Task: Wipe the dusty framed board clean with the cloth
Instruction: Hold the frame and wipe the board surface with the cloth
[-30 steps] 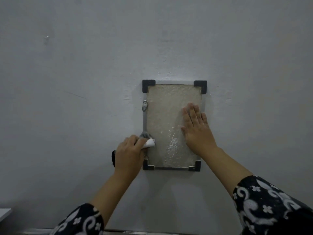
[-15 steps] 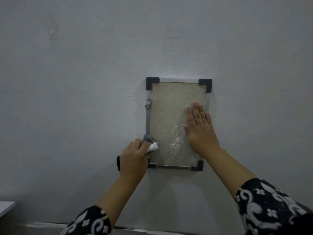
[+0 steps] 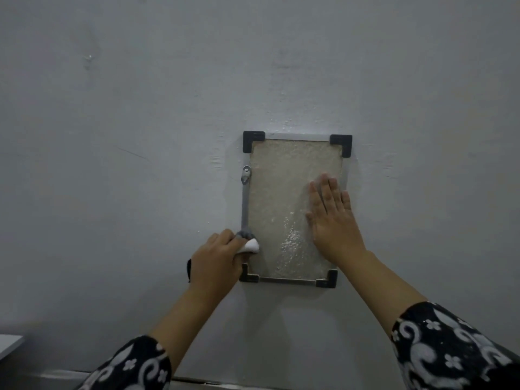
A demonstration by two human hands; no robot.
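Wall (image 3: 140, 192) fills nearly everything ahead of me, grey and scuffed, and it carries the framed board (image 3: 281, 192) flat against it, a little right of centre. The board hangs upright, taller than wide, with black caps at its four corners and a thin grey rail on each side. A small metal hanger (image 3: 246, 174) sits on the left rail near the top; I judge that is the only thing fixing it, which is why I brace it.

My right hand (image 3: 333, 220) lies flat on the board's right half, fingers (image 3: 326, 192) straight and close together, pointing up, palm pressed to the surface. It grips nothing; it is there so the board does not swing or shift under the rubbing.

My left hand (image 3: 216, 263) is at the lower left edge, just above the bottom left corner cap, fingers curled tight round the cloth (image 3: 250, 244). Only a small white fold of it shows beyond my knuckles, with a grey bunched part above touching the left rail. I hold it wadded so the pressure lands on a small spot along the frame.

The panel looks pale and speckled all over, with brighter flecks in the lower middle; I cannot tell whether those are dust or the surface's own texture. Most of the face looks unwiped to me.

A pale bench (image 3: 8, 344) corner shows at the far lower left.
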